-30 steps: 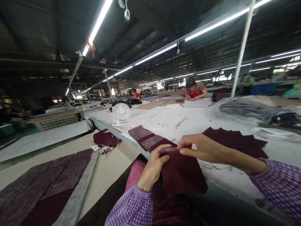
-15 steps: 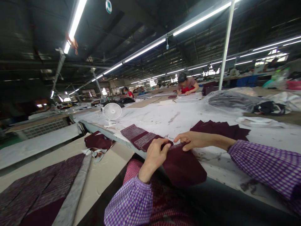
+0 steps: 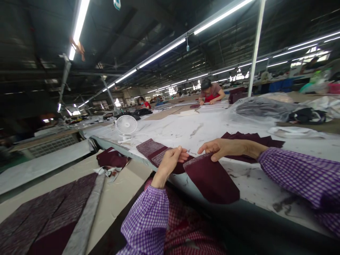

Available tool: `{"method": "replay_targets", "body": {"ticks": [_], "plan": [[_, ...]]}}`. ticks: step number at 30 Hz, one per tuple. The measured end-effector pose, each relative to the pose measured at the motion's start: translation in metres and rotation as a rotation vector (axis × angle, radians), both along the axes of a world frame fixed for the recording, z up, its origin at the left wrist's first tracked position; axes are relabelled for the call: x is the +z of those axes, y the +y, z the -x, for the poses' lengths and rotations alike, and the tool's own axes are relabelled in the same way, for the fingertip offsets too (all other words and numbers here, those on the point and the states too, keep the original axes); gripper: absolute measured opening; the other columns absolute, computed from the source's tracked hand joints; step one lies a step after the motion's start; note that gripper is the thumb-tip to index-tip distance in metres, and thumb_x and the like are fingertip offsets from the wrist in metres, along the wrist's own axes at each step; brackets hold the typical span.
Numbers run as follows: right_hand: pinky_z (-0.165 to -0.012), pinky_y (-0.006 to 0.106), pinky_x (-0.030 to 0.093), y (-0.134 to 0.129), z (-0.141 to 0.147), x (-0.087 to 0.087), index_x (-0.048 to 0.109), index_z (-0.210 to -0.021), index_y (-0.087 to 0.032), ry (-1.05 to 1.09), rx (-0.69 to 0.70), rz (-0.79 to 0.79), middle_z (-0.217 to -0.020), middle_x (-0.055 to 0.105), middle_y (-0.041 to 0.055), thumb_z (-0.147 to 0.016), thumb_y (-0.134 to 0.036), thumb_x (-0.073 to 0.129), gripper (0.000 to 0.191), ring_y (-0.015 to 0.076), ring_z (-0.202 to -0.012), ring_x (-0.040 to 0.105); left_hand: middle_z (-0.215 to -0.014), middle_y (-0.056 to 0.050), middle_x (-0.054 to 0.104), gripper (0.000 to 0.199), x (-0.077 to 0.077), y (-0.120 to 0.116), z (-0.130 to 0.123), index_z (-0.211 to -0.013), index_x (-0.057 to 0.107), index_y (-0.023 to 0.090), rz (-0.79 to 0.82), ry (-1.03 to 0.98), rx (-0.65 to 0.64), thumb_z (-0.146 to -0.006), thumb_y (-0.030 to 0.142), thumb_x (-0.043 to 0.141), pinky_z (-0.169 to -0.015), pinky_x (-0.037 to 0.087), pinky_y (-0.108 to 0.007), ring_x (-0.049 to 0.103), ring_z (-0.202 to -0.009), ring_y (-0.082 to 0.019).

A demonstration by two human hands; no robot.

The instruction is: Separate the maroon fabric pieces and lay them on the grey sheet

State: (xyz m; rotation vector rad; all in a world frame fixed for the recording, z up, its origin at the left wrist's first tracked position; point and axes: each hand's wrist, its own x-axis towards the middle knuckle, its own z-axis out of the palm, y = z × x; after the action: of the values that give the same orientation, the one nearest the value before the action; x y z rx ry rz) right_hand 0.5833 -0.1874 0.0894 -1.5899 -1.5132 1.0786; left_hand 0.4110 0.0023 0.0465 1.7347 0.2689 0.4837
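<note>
My right hand (image 3: pixel 225 148) pinches the upper edge of a maroon fabric piece (image 3: pixel 214 180), thumb in front. The piece hangs past the table edge, its lower corners cut off, and a speckled grey strip runs along its top. To the left is my left hand (image 3: pixel 170 161), its fingers stretched out and apart from that piece. It hovers over a row of overlapping maroon pieces with speckled grey bands (image 3: pixel 151 146) along the table's edge, partly hiding them. Behind my right wrist lies a fanned stack of maroon pieces (image 3: pixel 268 141).
A white fan (image 3: pixel 126 125) stands on the white table (image 3: pixel 170 129). Left, a lower cardboard-covered surface (image 3: pixel 127 186) bears speckled maroon panels (image 3: pixel 61 202) and a crumpled maroon bundle (image 3: pixel 111 158). Clear plastic (image 3: pixel 260 108) lies back right. A person in red (image 3: pixel 212 94) leans over the table's far part.
My left hand has come off the fabric, its fingers now stretched out. My right hand has shifted slightly right and up with the piece, baring its speckled top strip.
</note>
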Motion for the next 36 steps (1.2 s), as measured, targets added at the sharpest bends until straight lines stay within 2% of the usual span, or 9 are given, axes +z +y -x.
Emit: {"method": "replay_targets", "body": {"ticks": [3,6,9,13,15,19,23,28,36], "plan": [[-0.080,0.031,0.044,-0.002,-0.009,0.000,0.055,-0.119,-0.018,-0.010,0.000,-0.008,-0.099,0.061,0.0044,-0.070,-0.031,0.069,0.053,0.0166,-0.085,0.057,-0.086,-0.013,0.069,0.055,0.002,-0.005,-0.003,-0.092,0.065,0.007,0.177,0.046,-0.097,-0.082,0.059,0.050,-0.066,0.051,-0.028,0.062,-0.065,-0.013],[-0.080,0.031,0.044,0.000,-0.013,-0.001,0.055,-0.119,-0.018,-0.081,-0.007,-0.017,-0.098,0.061,0.0042,-0.071,-0.032,0.069,0.052,0.0169,-0.085,0.056,-0.087,-0.012,0.067,0.062,0.007,-0.012,-0.007,-0.094,0.066,0.007,0.167,0.068,-0.172,-0.079,0.065,0.049,-0.066,0.048,-0.025,0.060,-0.067,-0.011],[-0.079,0.031,0.043,0.008,-0.011,-0.004,0.055,-0.120,-0.019,-0.188,-0.014,-0.021,-0.097,0.061,0.0036,-0.072,-0.032,0.065,0.050,0.0178,-0.087,0.056,-0.079,-0.006,0.065,0.060,0.012,-0.018,-0.012,-0.097,0.068,0.010,-0.055,0.110,-0.167,-0.081,0.063,0.046,-0.061,0.042,-0.021,0.054,-0.062,-0.009],[-0.078,0.030,0.043,0.023,-0.004,-0.013,0.057,-0.116,-0.016,-0.389,-0.030,-0.051,-0.101,0.063,0.0061,-0.070,-0.029,0.063,0.048,0.0198,-0.090,0.056,-0.061,-0.001,0.059,0.052,0.015,-0.023,-0.016,-0.081,0.071,0.013,-0.501,0.197,0.022,-0.083,0.057,0.045,-0.056,0.036,-0.022,0.049,-0.058,-0.011],[-0.075,0.029,0.043,0.029,-0.003,-0.019,0.060,-0.111,-0.014,-0.477,-0.018,-0.083,-0.097,0.065,0.0059,-0.070,-0.029,0.062,0.043,0.0196,-0.086,0.057,-0.059,-0.001,0.058,0.047,0.014,-0.024,-0.017,-0.075,0.072,0.014,-0.646,0.250,0.084,-0.082,0.054,0.047,-0.058,0.037,-0.024,0.052,-0.062,-0.014],[-0.074,0.029,0.044,0.036,-0.003,-0.030,0.062,-0.105,-0.017,-0.541,-0.016,-0.143,-0.092,0.067,0.0032,-0.071,-0.027,0.059,0.036,0.0190,-0.082,0.059,-0.076,-0.001,0.068,0.022,0.002,-0.030,-0.022,-0.090,0.073,0.022,-0.715,0.289,0.097,-0.076,0.035,0.062,-0.069,0.043,-0.024,0.059,-0.078,-0.017],[-0.074,0.028,0.045,0.031,-0.014,-0.032,0.064,-0.104,-0.017,-0.595,-0.104,-0.097,-0.093,0.069,0.0045,-0.070,-0.027,0.058,0.035,0.0202,-0.084,0.061,-0.095,-0.001,0.068,0.022,-0.014,-0.038,-0.026,-0.096,0.072,0.027,-0.861,0.213,0.150,-0.080,0.021,0.058,-0.081,0.043,-0.025,0.060,-0.091,-0.017],[-0.070,0.028,0.045,0.016,-0.030,-0.027,0.066,-0.100,-0.015,-0.673,-0.165,-0.106,-0.089,0.069,0.0069,-0.078,-0.033,0.052,0.032,0.0203,-0.080,0.062,-0.094,-0.001,0.064,0.024,-0.025,-0.041,-0.026,-0.101,0.070,0.029,-0.974,0.171,0.154,-0.084,0.021,0.055,-0.080,0.045,-0.024,0.059,-0.094,-0.017],[-0.068,0.026,0.042,0.015,-0.014,-0.023,0.068,-0.089,-0.016,-1.024,-0.062,-0.280,-0.085,0.068,0.0079,-0.082,-0.023,0.045,0.025,0.0171,-0.074,0.060,-0.094,-0.002,0.063,0.025,-0.028,-0.037,-0.027,-0.102,0.070,0.029,-0.982,0.160,0.154,-0.084,0.021,0.055,-0.080,0.045,-0.026,0.058,-0.094,-0.018]]}}
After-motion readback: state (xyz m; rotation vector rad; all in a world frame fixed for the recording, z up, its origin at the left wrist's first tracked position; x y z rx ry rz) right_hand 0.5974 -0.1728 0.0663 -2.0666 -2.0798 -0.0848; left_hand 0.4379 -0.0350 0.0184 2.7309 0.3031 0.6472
